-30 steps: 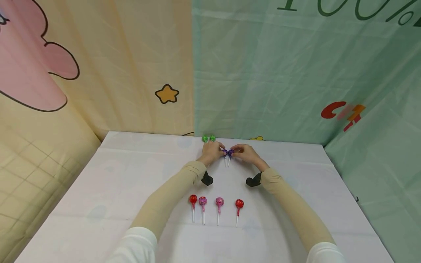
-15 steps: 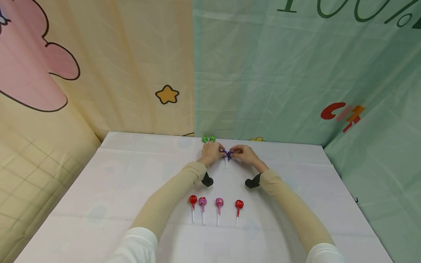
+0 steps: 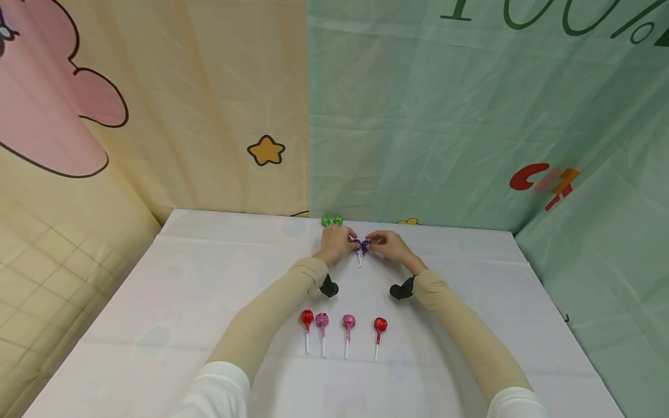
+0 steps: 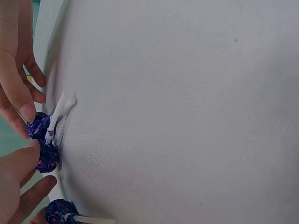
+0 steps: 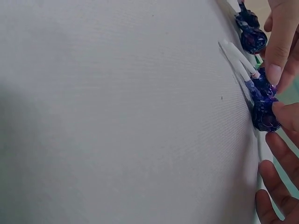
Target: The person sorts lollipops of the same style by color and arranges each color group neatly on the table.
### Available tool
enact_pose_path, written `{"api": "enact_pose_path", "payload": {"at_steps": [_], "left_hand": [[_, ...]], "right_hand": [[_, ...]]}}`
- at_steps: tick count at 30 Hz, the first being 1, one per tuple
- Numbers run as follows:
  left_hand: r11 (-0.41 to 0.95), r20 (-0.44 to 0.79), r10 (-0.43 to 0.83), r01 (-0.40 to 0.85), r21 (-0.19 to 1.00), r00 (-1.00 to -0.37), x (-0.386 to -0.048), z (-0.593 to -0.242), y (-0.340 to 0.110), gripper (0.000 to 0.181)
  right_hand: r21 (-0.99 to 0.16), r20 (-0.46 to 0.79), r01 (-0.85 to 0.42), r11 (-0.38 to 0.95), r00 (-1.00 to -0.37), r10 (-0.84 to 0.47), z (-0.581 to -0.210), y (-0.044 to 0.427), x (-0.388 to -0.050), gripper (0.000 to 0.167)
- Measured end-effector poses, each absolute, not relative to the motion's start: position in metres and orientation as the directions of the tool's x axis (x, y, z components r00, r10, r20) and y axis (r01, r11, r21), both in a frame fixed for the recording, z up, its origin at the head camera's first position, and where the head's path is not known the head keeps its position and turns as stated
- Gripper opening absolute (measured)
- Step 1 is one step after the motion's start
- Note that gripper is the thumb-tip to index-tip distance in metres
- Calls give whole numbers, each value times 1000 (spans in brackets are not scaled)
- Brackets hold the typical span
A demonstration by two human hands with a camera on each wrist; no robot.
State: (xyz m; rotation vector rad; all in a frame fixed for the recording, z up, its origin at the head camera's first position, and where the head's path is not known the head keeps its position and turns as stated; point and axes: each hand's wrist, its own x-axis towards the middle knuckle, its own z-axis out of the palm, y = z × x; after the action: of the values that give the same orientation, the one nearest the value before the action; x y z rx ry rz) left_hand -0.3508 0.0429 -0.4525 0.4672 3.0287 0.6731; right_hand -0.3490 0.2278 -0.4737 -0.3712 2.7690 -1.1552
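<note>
At the far middle of the white table [image 3: 183, 325], two purple-wrapped lollipops lie head to head. My left hand [image 3: 336, 242] pinches the left purple lollipop [image 4: 46, 158] between thumb and fingers. My right hand [image 3: 391, 246] pinches the right purple lollipop [image 5: 266, 119] by its wrapped head. Their heads touch and the white sticks come together, seeming to cross in the left wrist view. Another purple lollipop [image 4: 60, 212] lies beside my left hand, hidden behind it in the head view. Two green lollipops [image 3: 331, 221] sit just beyond my left hand, their sticks mostly covered.
Nearer the person, a row holds a red lollipop [image 3: 306, 317], two pink lollipops [image 3: 348, 321] and another red lollipop [image 3: 380, 324], sticks toward the front. Printed curtains [image 3: 418, 128] stand behind the table's back edge. Black wrist straps [image 3: 402, 288] hang under both sleeves.
My right hand has shifted slightly left with its purple lollipop, bringing it against the other one so their sticks meet. Over the last half second both hands stay nearly still.
</note>
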Motion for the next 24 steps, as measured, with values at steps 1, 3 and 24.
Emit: {"api": "enact_pose_path", "payload": {"at_steps": [1, 3, 24], "left_hand": [[862, 64, 288, 288, 417, -955, -351, -452, 42, 27], [860, 76, 289, 293, 418, -954, -351, -452, 41, 26], [754, 268, 298, 398, 522, -916, -329, -438, 15, 22]], "right_hand": [[-711, -8, -185, 679, -962, -271, -474, 228, -349, 34], [-706, 4, -196, 680, -962, -273, -473, 229, -349, 33], [-728, 232, -262, 634, -964, -133, -463, 240, -317, 29]]}}
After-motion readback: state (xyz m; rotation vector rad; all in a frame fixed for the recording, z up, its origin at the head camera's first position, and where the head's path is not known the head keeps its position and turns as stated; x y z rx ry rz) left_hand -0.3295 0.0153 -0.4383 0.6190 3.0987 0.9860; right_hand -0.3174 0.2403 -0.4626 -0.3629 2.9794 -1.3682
